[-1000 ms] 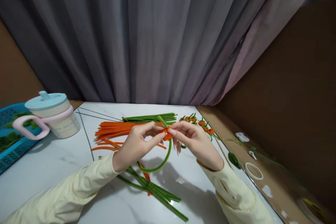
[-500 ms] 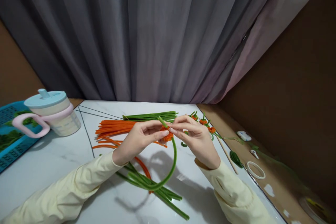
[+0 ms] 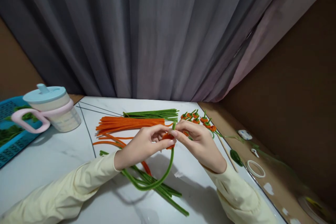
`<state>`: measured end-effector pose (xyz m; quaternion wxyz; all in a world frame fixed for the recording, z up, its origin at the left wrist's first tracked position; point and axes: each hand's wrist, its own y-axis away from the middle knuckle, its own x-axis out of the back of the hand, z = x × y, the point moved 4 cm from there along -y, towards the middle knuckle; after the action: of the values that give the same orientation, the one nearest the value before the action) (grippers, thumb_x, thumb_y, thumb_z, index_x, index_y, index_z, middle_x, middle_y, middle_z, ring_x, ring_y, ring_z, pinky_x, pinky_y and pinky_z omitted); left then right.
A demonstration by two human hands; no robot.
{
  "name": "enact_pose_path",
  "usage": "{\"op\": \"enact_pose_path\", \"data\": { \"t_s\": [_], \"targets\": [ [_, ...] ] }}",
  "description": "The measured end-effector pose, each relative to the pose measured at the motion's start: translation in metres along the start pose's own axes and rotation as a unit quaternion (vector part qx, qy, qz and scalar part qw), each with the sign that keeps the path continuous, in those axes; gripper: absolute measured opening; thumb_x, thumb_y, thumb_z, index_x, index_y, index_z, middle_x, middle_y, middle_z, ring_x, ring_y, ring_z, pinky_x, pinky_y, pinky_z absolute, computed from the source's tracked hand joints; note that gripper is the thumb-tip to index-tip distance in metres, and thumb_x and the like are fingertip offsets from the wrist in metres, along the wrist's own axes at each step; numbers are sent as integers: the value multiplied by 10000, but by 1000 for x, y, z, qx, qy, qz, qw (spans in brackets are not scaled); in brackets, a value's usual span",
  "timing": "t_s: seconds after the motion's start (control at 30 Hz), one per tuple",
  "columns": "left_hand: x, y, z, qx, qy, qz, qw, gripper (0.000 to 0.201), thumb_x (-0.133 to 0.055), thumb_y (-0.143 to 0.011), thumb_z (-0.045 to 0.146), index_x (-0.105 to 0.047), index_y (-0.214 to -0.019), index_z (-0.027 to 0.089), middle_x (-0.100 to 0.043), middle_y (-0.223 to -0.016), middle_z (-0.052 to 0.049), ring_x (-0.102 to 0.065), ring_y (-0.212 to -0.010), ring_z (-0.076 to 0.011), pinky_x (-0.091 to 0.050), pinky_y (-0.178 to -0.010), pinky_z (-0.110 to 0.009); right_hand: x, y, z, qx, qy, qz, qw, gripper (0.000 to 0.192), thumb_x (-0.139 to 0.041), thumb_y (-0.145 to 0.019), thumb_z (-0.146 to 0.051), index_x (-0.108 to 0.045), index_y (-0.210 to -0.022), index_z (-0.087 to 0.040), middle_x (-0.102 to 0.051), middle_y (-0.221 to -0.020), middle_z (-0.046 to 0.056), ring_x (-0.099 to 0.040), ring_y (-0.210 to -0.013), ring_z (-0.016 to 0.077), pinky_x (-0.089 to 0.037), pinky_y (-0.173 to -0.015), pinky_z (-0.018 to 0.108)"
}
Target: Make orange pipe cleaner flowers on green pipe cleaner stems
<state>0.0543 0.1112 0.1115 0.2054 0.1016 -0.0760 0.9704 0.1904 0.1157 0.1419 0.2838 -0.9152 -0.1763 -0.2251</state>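
A person in pale yellow sleeves works at a white marble-look surface [image 3: 52,168] in front of a grey curtain [image 3: 147,31]. Both hands meet just above the middle of the surface. The left hand [image 3: 143,145] and the right hand [image 3: 198,140] each pinch a small orange coil [image 3: 168,136] between thumb and fingertips, so the fingers of both hands are closed on it from opposite sides, fingertips touching or very nearly so. A green pipe cleaner [image 3: 168,168] rises as a short stub just above the coil, then hangs from it, running down and curving left in a long loop under the left wrist, toward the person; its long axis near the fingers is close to upright. Neither hand is clearly nearer the coil (they share it evenly). Beneath the loop lie loose green stems [image 3: 162,192] with an orange one [image 3: 145,168] crossing them. Farther back lie an orange bundle [image 3: 126,124] and a green bundle [image 3: 154,113], both lengthwise left to right. Beside them to the right sits a cluster of small finished orange pieces with green tops [image 3: 198,119]. At far left stands a cup with a blue lid and pink handle [image 3: 48,110], next to a blue basket [image 3: 13,136]. A white ring [image 3: 254,168] lies on the brown ledge at right.
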Motion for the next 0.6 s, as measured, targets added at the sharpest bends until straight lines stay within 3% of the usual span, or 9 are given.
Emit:
{"op": "enact_pose_path", "data": {
  "t_s": [0.27, 0.43, 0.6],
  "targets": [
    [-6, 1, 1, -2, 6, -23, 1000, 176, -567, -789, 264, -579, -686, 122, -485, -648, 24, -424, -621, -91, -346, -572, -204, -8, -2, 13, -135, -151, -30, 979, 259, -584, -814, -375, -546, -682, -155, -492, -617, -24, -438, -559, 80, -359, -511, 202],
    [-7, 3, -3, 17, 9, -39, 999, 178, -582, -777, 269, -571, -680, 120, -443, -612, 35, -398, -591, -86, -327, -549, -203, -13, -1, 15, -142, -169, -12, 975, 274, -591, -803, -398, -539, -679, -159, -491, -621, -24, -446, -548, 80, -370, -499, 202],
    [-8, 3, -8, 24, 20, -69, 997, 131, -581, -768, 240, -620, -756, 116, -487, -652, 21, -430, -618, -96, -359, -573, -206, -14, 1, 12, -105, -128, -12, 986, 285, -588, -812, -396, -540, -661, -159, -501, -626, -12, -455, -572, 90, -378, -519, 207]
  ]
}}
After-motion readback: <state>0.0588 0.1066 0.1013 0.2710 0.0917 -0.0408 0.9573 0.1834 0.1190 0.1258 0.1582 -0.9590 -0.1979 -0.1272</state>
